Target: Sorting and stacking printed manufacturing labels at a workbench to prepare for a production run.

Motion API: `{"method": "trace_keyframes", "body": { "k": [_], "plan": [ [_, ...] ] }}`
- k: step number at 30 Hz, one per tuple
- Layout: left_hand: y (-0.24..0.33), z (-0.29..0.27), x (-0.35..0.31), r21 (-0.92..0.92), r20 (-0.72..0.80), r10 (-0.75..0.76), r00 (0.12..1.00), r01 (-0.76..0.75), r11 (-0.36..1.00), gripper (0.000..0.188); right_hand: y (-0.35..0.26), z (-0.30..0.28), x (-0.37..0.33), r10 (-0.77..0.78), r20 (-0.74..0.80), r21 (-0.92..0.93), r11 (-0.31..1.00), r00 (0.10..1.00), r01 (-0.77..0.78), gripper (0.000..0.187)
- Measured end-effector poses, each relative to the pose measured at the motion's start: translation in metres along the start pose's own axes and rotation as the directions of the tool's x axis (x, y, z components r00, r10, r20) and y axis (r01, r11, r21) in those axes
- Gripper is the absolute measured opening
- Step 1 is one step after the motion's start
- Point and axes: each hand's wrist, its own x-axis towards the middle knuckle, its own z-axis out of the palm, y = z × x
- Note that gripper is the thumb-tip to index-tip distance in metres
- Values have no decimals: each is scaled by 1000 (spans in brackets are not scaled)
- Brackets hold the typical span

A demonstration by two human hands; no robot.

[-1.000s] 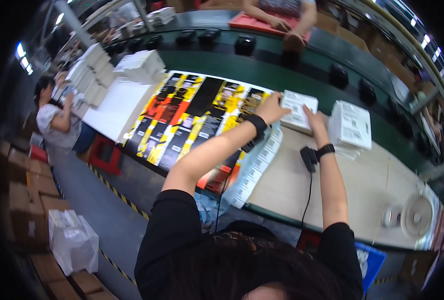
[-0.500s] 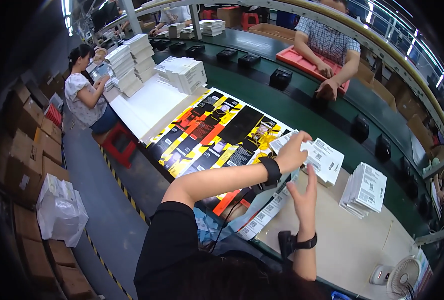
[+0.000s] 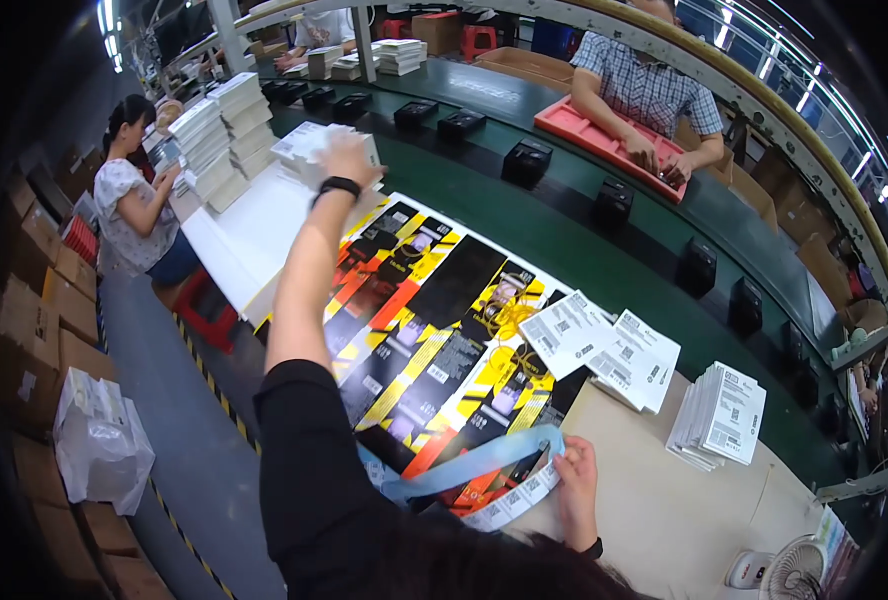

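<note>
My left hand [image 3: 349,162] is stretched far forward at a stack of flat white packets [image 3: 299,148]. Motion smears its fingers, so their grip cannot be told. Close to me, my right hand [image 3: 577,488] pinches a strip of labels [image 3: 514,500], white with printed squares on one face and light blue on the backing. The strip loops back toward my body. Beyond it, two white printed packets, a left one [image 3: 567,334] and a right one [image 3: 636,362], lie partly overlapping. Farther right stands a fanned pile of similar packets [image 3: 729,412].
Colourful printed sheets [image 3: 434,330] cover the middle of the table [image 3: 654,500]. A green conveyor [image 3: 444,190] carries black devices [image 3: 527,160] past the far side. Across it, a person handles a red tray [image 3: 574,125]. A small fan [image 3: 796,568] stands at the near right.
My left hand has gone from the packets near the middle to the far-left stack. My right hand has come down and closed on the label strip. The view has shifted slightly.
</note>
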Motion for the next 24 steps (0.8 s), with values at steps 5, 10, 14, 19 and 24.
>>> {"method": "trace_keyframes", "body": {
  "k": [5,10,14,19,24],
  "plan": [
    [-72,66,32,-213,17,-561,828,551,807,75,-9,4,5,103,72,-28,994,992,-102,30],
    [-39,74,22,-65,30,-482,876,482,873,75,-8,6,6,108,60,14,994,992,-109,29],
    [-5,37,8,-42,131,-468,874,477,878,68,-11,2,5,109,64,30,993,992,-111,29],
    [-26,35,-4,-223,125,-323,938,344,912,59,-3,2,6,88,140,-41,996,986,-83,31],
    [-18,-27,-46,-440,45,-128,991,134,888,57,-3,1,8,35,172,-74,997,985,-22,33]
  ]
}}
